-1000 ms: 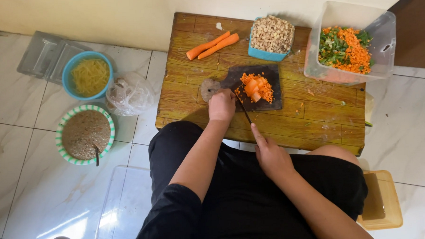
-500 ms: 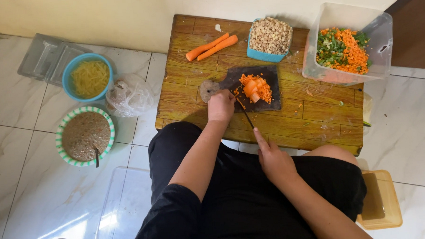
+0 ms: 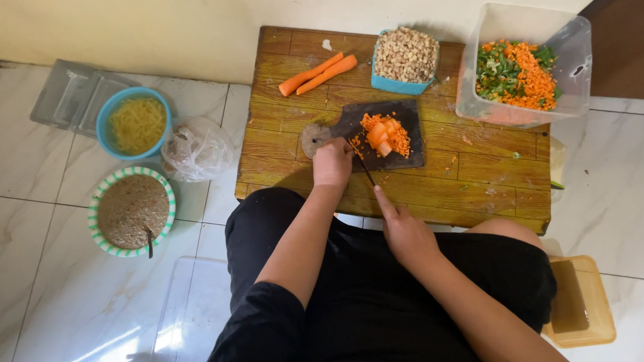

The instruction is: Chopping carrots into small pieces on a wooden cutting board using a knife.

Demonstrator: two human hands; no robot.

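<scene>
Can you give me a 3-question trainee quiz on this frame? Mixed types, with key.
1. True or false: the left hand rests at the left end of the dark cutting board.
2. What lies uncut on the wooden table beyond the board?
A. two whole carrots
B. a cucumber
C. an onion
3. Fill in: the clear plastic tub holds chopped carrot and chopped ____.

Key: 1 true; 2 A; 3 greens. Note: the right hand is near the table edge, off the board, by the knife.
</scene>
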